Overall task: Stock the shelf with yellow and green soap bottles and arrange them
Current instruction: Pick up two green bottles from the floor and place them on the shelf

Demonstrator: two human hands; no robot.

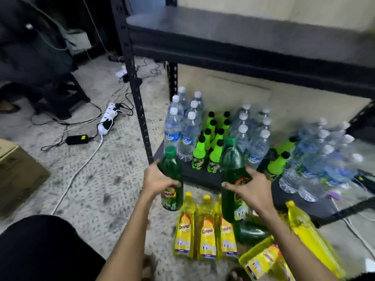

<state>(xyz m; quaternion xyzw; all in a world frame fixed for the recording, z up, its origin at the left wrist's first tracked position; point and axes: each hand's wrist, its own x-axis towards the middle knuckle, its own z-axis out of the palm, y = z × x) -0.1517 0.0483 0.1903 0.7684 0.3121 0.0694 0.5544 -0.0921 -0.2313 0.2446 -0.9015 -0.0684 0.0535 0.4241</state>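
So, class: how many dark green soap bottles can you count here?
3. One in the left hand, one in the right hand, one lying on the floor below the right-hand bottle. More may be hidden.

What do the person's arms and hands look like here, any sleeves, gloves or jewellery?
Both forearms are bare up to the bottom edge of the picture, with no sleeve in view. The left hand and the right hand have no gloves. No watch, bracelet or ring shows on either, though motion blur softens fine detail. No tape, markers or cables are on the arms.
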